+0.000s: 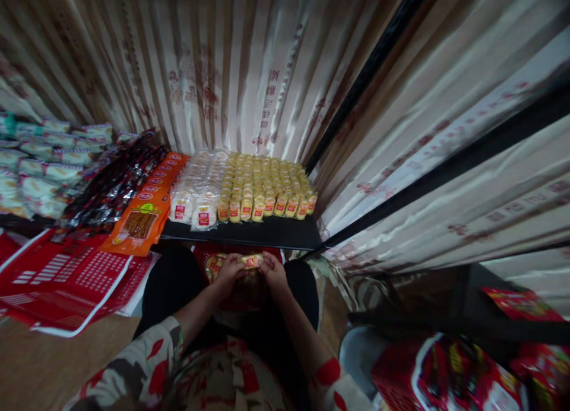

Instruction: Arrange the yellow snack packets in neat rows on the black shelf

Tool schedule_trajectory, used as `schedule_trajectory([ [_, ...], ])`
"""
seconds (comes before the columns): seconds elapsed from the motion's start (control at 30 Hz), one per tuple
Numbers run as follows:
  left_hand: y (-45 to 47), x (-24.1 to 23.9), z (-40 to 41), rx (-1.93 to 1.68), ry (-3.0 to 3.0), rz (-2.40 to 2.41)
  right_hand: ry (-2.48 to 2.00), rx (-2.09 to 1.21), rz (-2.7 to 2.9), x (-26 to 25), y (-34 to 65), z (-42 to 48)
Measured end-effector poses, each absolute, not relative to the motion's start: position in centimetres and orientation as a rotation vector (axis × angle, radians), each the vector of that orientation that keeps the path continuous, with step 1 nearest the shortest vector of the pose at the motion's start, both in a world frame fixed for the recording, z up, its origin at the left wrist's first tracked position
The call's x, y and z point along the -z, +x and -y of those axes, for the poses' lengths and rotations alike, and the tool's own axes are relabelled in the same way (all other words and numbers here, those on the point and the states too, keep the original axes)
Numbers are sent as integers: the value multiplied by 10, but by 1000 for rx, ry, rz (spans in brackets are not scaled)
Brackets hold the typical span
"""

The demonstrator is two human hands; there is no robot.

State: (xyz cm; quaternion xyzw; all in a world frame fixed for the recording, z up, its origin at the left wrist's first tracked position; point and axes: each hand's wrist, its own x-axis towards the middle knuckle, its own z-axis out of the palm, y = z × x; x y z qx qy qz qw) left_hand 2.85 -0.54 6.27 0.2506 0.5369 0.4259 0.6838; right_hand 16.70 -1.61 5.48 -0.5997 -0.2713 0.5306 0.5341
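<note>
Between my two hands is a small yellow wrapped snack with a red and white label, held lengthwise over a red basket. My left hand pinches one end of it, and my right hand grips the other. More yellow packets show inside the basket below, partly hidden by my hands. Just beyond stands a black shelf with rows of matching yellow snacks. White wrapped snacks line up to their left.
Left along the shelf lie an orange snack bag, dark shiny packets and white packets. A red basket sits at the lower left. Black rails and a curtain close in behind. Red packages fill the lower right.
</note>
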Motion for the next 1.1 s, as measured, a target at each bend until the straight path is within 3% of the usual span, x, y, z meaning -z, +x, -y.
schedule_trajectory([
  [0.2, 31, -75, 8, -808, 689, -1202, -1343, -1234, 495, -67, 169, 18],
  [1.1, 67, -126, -7, -1048, 890, -1185, -1252, -1114, 866, -113, 181, -5],
])
